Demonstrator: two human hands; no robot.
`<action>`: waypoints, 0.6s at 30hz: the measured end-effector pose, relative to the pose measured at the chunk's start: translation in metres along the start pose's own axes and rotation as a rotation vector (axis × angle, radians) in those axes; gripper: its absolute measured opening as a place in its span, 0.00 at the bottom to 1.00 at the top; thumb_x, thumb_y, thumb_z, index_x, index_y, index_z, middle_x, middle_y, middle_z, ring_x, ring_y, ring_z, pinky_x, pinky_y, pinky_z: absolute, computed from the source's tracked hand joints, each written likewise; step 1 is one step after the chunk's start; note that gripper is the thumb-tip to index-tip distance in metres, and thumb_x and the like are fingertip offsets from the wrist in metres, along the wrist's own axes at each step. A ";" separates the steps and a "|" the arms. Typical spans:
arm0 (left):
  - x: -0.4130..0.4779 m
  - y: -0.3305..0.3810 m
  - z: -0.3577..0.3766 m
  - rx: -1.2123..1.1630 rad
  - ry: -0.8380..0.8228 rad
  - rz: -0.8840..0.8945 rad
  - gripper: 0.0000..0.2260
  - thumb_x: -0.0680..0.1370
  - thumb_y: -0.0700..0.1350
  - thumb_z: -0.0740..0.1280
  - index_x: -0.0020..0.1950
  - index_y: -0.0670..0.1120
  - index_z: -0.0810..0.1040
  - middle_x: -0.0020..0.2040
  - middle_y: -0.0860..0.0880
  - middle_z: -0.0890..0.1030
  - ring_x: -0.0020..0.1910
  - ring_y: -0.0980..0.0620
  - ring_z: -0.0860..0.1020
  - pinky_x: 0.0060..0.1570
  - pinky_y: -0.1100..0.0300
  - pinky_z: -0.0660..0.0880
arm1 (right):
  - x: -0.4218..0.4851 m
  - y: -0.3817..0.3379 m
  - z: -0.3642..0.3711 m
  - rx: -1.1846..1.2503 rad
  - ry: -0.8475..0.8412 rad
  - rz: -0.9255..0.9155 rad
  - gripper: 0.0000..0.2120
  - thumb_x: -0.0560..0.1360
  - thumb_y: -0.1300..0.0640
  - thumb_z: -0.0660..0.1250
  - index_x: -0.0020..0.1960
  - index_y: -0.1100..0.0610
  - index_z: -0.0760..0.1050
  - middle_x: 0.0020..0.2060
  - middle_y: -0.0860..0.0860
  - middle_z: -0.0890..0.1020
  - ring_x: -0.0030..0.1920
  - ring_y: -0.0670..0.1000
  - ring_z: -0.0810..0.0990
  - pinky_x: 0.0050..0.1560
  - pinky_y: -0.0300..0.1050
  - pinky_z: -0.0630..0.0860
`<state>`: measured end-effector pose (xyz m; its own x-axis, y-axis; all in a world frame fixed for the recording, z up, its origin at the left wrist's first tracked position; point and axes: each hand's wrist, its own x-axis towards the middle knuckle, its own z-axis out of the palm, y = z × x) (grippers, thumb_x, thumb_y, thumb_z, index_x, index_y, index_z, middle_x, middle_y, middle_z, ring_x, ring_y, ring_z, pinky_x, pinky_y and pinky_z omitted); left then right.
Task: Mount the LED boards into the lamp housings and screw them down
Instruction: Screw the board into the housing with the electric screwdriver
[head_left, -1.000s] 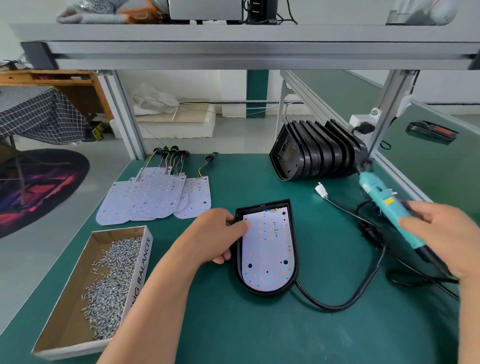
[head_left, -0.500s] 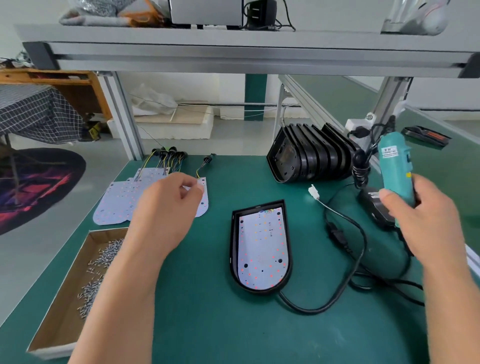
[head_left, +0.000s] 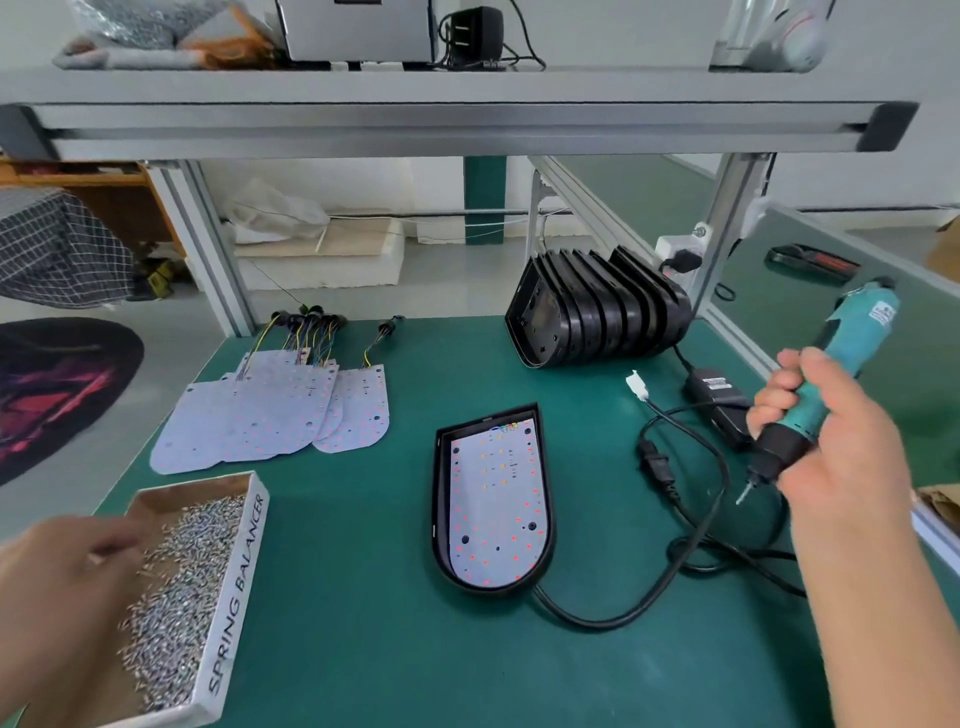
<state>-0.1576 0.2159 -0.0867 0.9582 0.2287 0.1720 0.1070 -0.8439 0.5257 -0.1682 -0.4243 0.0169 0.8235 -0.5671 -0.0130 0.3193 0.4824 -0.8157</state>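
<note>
A black lamp housing (head_left: 441, 493) lies in the middle of the green bench with a white LED board (head_left: 496, 509) seated inside it. My right hand (head_left: 836, 447) grips a teal electric screwdriver (head_left: 857, 327) to the right of the housing, held in the air with its bit pointing down and left. My left hand (head_left: 57, 587) is blurred at the lower left, its fingers over the screws (head_left: 182, 597) in a cardboard box (head_left: 241, 561). Whether it holds a screw is not visible.
Spare LED boards (head_left: 270, 415) with wired plugs lie fanned at the back left. A row of empty black housings (head_left: 597, 322) leans at the back right. A black cable (head_left: 675, 566), a white connector (head_left: 636, 387) and a power adapter (head_left: 719, 400) lie right of the housing.
My left hand left the housing and swung left and down to the screw box. My right hand lifted the screwdriver off the bench and turned its bit downward.
</note>
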 end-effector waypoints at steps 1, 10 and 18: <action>0.000 0.004 0.009 -0.042 -0.014 -0.005 0.13 0.69 0.60 0.65 0.50 0.63 0.83 0.44 0.53 0.84 0.45 0.43 0.82 0.51 0.34 0.80 | -0.001 0.002 0.003 0.031 -0.007 0.001 0.05 0.84 0.55 0.67 0.53 0.57 0.76 0.37 0.47 0.75 0.34 0.44 0.71 0.35 0.35 0.71; -0.011 0.063 0.001 0.401 -0.069 0.125 0.08 0.72 0.60 0.76 0.47 0.65 0.80 0.40 0.57 0.86 0.39 0.47 0.84 0.41 0.48 0.81 | -0.011 0.027 0.047 0.004 -0.129 0.000 0.09 0.83 0.57 0.68 0.59 0.60 0.72 0.37 0.49 0.76 0.33 0.47 0.72 0.33 0.38 0.72; -0.004 0.069 0.008 0.322 -0.109 0.092 0.15 0.71 0.50 0.81 0.42 0.69 0.79 0.33 0.71 0.79 0.30 0.62 0.79 0.33 0.59 0.77 | -0.009 0.052 0.093 0.143 -0.082 0.125 0.12 0.80 0.57 0.73 0.59 0.59 0.73 0.38 0.50 0.78 0.33 0.47 0.74 0.34 0.40 0.74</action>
<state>-0.1515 0.1529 -0.0579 0.9886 0.1054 0.1071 0.0800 -0.9724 0.2191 -0.1153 -0.3320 0.0281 0.8943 -0.4438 -0.0571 0.2711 0.6389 -0.7199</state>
